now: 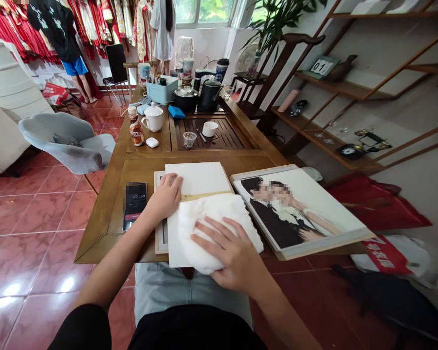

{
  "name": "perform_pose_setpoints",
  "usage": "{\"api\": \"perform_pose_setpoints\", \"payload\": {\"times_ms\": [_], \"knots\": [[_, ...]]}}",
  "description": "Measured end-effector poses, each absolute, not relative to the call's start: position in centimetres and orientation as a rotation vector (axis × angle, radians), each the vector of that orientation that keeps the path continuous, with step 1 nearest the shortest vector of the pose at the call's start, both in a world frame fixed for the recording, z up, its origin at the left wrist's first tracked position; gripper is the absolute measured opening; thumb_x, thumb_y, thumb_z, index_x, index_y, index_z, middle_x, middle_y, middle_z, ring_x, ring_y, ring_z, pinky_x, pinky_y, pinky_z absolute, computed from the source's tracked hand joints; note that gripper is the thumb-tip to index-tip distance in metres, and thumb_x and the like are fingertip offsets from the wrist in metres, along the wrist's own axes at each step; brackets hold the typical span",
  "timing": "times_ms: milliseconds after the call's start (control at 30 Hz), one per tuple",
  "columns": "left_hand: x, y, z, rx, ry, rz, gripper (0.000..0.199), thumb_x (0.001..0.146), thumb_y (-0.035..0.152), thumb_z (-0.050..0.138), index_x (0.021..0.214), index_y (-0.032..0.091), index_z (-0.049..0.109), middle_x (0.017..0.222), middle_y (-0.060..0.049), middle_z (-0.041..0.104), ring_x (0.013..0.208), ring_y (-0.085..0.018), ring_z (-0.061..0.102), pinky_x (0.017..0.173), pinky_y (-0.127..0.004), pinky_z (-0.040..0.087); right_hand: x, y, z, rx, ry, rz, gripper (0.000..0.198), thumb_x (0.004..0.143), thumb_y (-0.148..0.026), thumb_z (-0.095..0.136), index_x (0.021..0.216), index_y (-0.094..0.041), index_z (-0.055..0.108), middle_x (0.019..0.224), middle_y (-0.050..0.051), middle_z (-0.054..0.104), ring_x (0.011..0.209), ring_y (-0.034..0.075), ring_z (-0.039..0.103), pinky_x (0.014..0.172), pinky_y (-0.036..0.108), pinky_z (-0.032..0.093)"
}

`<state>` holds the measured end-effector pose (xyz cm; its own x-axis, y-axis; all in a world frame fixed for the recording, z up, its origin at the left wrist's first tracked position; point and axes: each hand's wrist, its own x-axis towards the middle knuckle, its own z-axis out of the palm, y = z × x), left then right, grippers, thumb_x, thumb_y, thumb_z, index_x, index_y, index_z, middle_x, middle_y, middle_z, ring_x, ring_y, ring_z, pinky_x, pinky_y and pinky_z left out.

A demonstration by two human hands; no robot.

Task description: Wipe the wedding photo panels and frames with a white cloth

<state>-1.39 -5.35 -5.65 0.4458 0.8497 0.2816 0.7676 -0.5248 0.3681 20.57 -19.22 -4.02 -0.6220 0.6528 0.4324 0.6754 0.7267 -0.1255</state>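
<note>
My right hand (229,248) lies with spread fingers on a folded white cloth (219,209), pressing it against a white board (174,253). The board rests on a light-framed panel (161,247) at the table's near edge. My left hand (167,194) lies over the board's left side, fingers stretched out and touching its surface. A yellowish strip (204,195) crosses the board just beyond the cloth. Immediately right of the cloth is a large framed photo (299,209) of two people in formal dress. To the left of my left forearm lies a phone (135,206) with a lit screen.
A lidded white mug (154,118), a brown bottle (136,129) and a slatted tea tray (233,133) stand farther back on the wooden table (111,194). A grey chair (71,141) is at left, shelves (341,90) at right. Two people are near hanging garments.
</note>
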Motion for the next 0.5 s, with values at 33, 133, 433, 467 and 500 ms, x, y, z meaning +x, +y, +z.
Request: {"api": "perform_pose_setpoints", "payload": {"times_ms": [33, 133, 433, 467, 500], "knots": [[-1.4, -5.3, -5.7, 2.515, 1.411, 0.651, 0.035, 0.105, 0.022, 0.035, 0.135, 0.017, 0.05, 0.142, -0.018, 0.048, 0.14, -0.031, 0.041, 0.117, -0.052, 0.041, 20.4, -19.3, -4.0, -0.983, -2.487, -0.052, 0.057, 0.076, -0.022, 0.053, 0.132, -0.023, 0.064, 0.147, 0.007, 0.062, 0.137, 0.03, 0.052, 0.114, 0.052, 0.027], [-1.4, -5.3, -5.7, 2.514, 1.43, 0.643, 0.034, 0.105, 0.022, 0.035, 0.135, 0.017, 0.05, 0.142, -0.017, 0.047, 0.141, -0.031, 0.041, 0.117, -0.051, 0.041, 21.0, -19.1, -4.0, -0.987, -2.471, -0.032, 0.056, 0.077, -0.022, 0.052, 0.131, -0.024, 0.064, 0.145, 0.006, 0.063, 0.137, 0.028, 0.053, 0.114, 0.05, 0.028], [-1.2, -5.4, -5.5, 2.49, 1.472, 0.593, 0.037, 0.104, 0.021, 0.034, 0.136, 0.014, 0.051, 0.143, -0.019, 0.048, 0.142, -0.033, 0.04, 0.118, -0.052, 0.039, 23.3, -19.0, -4.2, -1.149, -2.383, -0.097, 0.053, 0.078, -0.019, 0.054, 0.13, -0.02, 0.065, 0.141, 0.01, 0.065, 0.134, 0.032, 0.055, 0.111, 0.052, 0.031], [-1.2, -5.4, -5.5, 2.492, 1.471, 0.594, 0.037, 0.104, 0.02, 0.034, 0.136, 0.013, 0.051, 0.143, -0.019, 0.048, 0.141, -0.033, 0.04, 0.119, -0.052, 0.039, 22.9, -19.2, -4.2, -1.118, -2.395, -0.097, 0.053, 0.079, -0.019, 0.054, 0.13, -0.02, 0.065, 0.141, 0.01, 0.065, 0.134, 0.032, 0.054, 0.112, 0.052, 0.03], [-1.2, -5.3, -5.6, 2.497, 1.468, 0.599, 0.037, 0.104, 0.02, 0.034, 0.136, 0.013, 0.051, 0.143, -0.019, 0.048, 0.141, -0.033, 0.04, 0.119, -0.052, 0.039, 22.4, -19.5, -4.2, -1.073, -2.414, -0.091, 0.053, 0.079, -0.02, 0.053, 0.13, -0.02, 0.065, 0.142, 0.01, 0.065, 0.134, 0.032, 0.054, 0.112, 0.053, 0.029]]}}
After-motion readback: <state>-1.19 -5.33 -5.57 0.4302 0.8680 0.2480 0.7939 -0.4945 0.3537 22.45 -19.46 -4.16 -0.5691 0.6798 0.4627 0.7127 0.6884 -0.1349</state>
